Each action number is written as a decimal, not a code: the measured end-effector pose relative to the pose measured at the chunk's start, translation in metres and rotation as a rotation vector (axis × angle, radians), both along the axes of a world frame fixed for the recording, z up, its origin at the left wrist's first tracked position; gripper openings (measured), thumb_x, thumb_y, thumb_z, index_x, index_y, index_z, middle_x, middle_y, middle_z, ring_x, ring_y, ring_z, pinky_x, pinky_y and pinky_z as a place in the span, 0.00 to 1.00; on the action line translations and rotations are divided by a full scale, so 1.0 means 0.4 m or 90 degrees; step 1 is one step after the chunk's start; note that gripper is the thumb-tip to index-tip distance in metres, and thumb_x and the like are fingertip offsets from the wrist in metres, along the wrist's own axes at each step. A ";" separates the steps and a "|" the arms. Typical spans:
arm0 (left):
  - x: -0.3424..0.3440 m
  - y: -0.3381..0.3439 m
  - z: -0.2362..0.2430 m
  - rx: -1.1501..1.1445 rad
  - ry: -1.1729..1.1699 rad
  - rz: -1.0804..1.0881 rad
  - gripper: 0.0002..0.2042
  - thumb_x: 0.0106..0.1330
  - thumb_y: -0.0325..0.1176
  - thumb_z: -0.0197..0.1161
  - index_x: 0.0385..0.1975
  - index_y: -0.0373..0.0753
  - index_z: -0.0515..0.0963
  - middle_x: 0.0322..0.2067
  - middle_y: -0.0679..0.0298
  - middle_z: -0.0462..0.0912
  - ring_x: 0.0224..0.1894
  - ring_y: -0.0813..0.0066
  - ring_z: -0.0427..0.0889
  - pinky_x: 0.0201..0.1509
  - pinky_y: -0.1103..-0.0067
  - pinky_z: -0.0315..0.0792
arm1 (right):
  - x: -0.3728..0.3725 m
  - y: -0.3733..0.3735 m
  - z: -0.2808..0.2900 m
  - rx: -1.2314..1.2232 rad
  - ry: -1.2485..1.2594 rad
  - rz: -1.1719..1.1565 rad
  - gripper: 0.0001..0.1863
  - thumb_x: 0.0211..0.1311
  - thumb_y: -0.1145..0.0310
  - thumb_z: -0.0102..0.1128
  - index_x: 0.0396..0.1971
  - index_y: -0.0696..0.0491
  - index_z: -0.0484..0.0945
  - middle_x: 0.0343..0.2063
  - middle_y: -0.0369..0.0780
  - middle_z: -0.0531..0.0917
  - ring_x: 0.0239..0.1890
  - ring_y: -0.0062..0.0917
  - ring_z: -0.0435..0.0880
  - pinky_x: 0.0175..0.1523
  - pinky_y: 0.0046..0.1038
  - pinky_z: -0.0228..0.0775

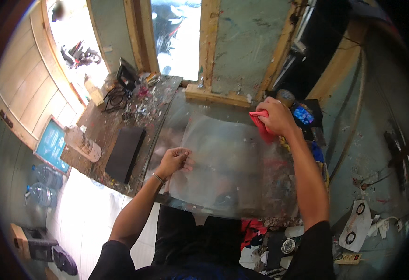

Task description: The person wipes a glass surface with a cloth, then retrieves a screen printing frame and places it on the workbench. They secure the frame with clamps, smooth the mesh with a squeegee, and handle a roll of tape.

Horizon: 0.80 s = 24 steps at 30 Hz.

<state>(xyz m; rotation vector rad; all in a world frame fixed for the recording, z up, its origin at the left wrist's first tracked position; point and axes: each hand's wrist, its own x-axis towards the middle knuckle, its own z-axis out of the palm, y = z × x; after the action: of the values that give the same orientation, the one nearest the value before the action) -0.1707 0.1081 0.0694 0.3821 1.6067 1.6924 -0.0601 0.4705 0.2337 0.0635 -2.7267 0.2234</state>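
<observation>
A thin, clear plastic sheet [220, 161] lies over the worktable in front of me. My left hand [175, 161], with a bracelet at its wrist, is at the sheet's left edge, thumb and forefinger pinched together there and the other fingers loosely bent. Off the sheet's far right corner, my right hand [279, 116] grips a folded red cloth [260, 123], its lower end hanging down. Left of the sheet is a flat dark rectangular block [125, 154], apart from both hands.
A whitish bottle [84, 143] lies at the table's left edge. Cables [115, 99] and small debris sit farther back. A tape roll [286, 97] and a blue shiny packet [303, 115] crowd the right back corner. A wooden sill [217, 95] borders the far edge.
</observation>
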 end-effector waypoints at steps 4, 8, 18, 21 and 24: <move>0.030 -0.047 -0.107 -0.051 -0.057 0.070 0.11 0.75 0.31 0.54 0.50 0.31 0.75 0.34 0.57 0.85 0.28 0.69 0.86 0.30 0.78 0.83 | 0.079 -0.089 -0.181 -0.213 0.060 -0.045 0.12 0.53 0.69 0.69 0.38 0.52 0.83 0.37 0.45 0.82 0.41 0.43 0.82 0.46 0.37 0.75; 0.033 -0.064 -0.117 -0.165 0.146 0.082 0.14 0.72 0.30 0.58 0.54 0.32 0.73 0.39 0.55 0.85 0.33 0.66 0.87 0.35 0.75 0.82 | 0.175 -0.171 -0.391 -0.366 0.030 -0.117 0.13 0.54 0.72 0.68 0.42 0.53 0.83 0.40 0.44 0.82 0.44 0.40 0.83 0.49 0.37 0.75; 0.085 -0.175 -0.117 -0.450 0.849 -0.144 0.33 0.67 0.55 0.58 0.70 0.49 0.64 0.73 0.67 0.59 0.77 0.62 0.49 0.77 0.51 0.32 | 0.167 -0.250 -0.451 -0.052 -0.107 -0.124 0.32 0.59 0.51 0.62 0.65 0.41 0.72 0.69 0.46 0.64 0.70 0.49 0.62 0.71 0.59 0.50; 0.077 -0.150 -0.116 -0.454 0.836 -0.160 0.33 0.67 0.56 0.58 0.70 0.49 0.64 0.73 0.68 0.59 0.77 0.63 0.47 0.77 0.50 0.29 | 0.051 -0.281 -0.485 -0.028 -0.133 -0.101 0.33 0.60 0.47 0.60 0.66 0.40 0.71 0.71 0.45 0.61 0.72 0.48 0.59 0.71 0.61 0.47; 0.075 -0.152 -0.117 -0.466 0.840 -0.183 0.33 0.68 0.55 0.58 0.70 0.47 0.64 0.73 0.67 0.59 0.77 0.63 0.48 0.77 0.51 0.30 | -0.026 -0.423 -0.520 -0.040 -0.114 -0.051 0.33 0.61 0.47 0.60 0.66 0.40 0.71 0.71 0.44 0.62 0.71 0.46 0.60 0.71 0.61 0.48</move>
<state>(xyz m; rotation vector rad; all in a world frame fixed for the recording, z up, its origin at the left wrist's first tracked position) -0.1406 0.0473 0.0224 1.4123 2.7029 0.3993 -0.0703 0.3014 0.0258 -0.0883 -2.8897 0.3055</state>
